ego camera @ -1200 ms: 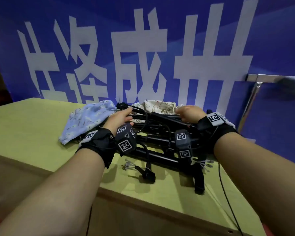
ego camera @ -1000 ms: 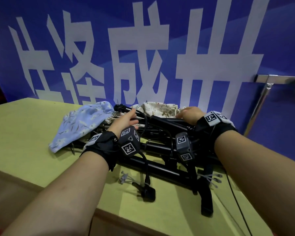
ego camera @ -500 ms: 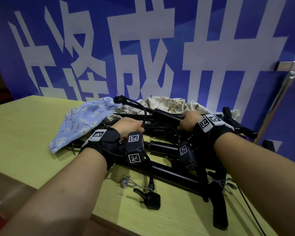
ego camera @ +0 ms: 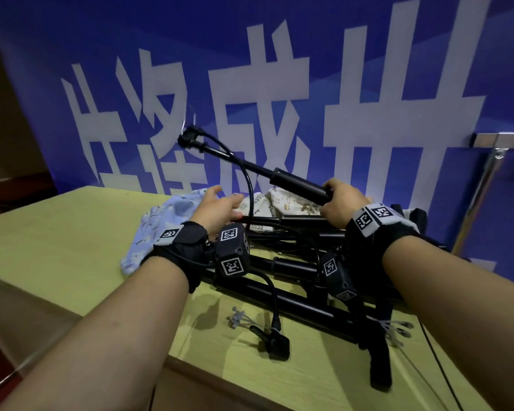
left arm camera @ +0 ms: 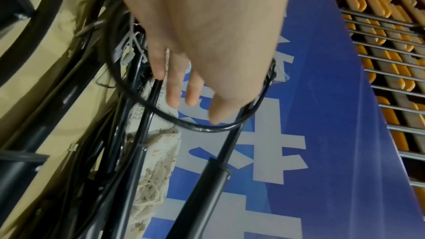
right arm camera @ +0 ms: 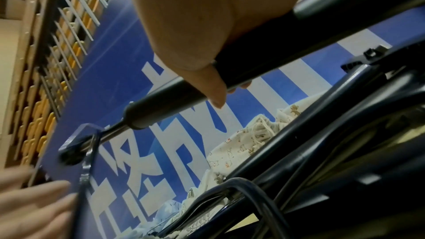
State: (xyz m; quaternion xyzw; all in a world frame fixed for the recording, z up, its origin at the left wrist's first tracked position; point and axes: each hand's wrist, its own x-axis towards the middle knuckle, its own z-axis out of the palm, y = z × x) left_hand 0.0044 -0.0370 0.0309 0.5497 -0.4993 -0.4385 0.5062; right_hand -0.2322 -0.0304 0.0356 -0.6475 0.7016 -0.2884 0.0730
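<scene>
A pile of black metal poles [ego camera: 294, 295] and cables lies on the yellow-green table [ego camera: 57, 241]. My right hand [ego camera: 337, 200] grips one black pole [ego camera: 298, 185] [right arm camera: 174, 94] by its thick sleeve and holds it tilted up, its thin end [ego camera: 190, 137] pointing up and left. A black cable [ego camera: 244, 173] [left arm camera: 184, 124] loops down from that end. My left hand [ego camera: 217, 206] [left arm camera: 190, 86] hovers with straight fingers over the pile, beside the cable loop, holding nothing.
Two cloth bags lie at the back of the pile: a light blue one [ego camera: 161, 223] and a cream printed one [ego camera: 282, 203]. A black plug [ego camera: 275, 345] and white cable ties [ego camera: 236, 317] lie near the table's front edge. A blue banner [ego camera: 250, 84] stands behind.
My right hand has lifted one pole's left end off the pile, so it now slants upward. My left hand let go of the pile and opened above it.
</scene>
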